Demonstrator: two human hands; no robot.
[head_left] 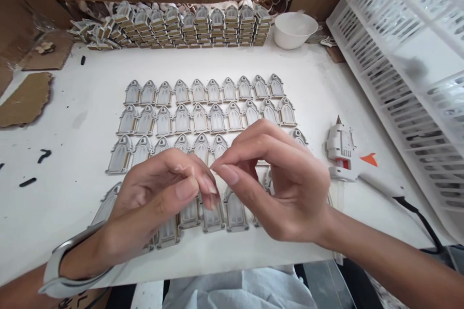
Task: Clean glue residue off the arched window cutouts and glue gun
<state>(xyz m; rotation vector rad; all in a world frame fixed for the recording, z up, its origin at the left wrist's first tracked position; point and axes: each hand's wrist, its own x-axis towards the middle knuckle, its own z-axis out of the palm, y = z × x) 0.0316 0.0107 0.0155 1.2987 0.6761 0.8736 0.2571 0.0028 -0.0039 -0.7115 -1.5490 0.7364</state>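
Note:
My left hand [159, 193], with a grey band at its wrist, is closed, its fingers curled and its thumb against the index finger. A thin whitish strand [184, 169] lies on that index finger. My right hand [275, 178] pinches thumb and index finger together, their tips at the left fingers. Whatever is in either pinch is too small to make out. Below and behind both hands lie rows of small grey arched window-shaped pieces [199, 118] with pale centres; the hands cover part of the nearer rows.
Stacks of similar pieces [188, 26] line the back, beside a white bowl [295, 29]. At right lie a white glue gun [340, 147] with a black cord and a tilted white plastic basket [402, 82]. Torn cardboard [25, 99] and black scraps [44, 155] are at left.

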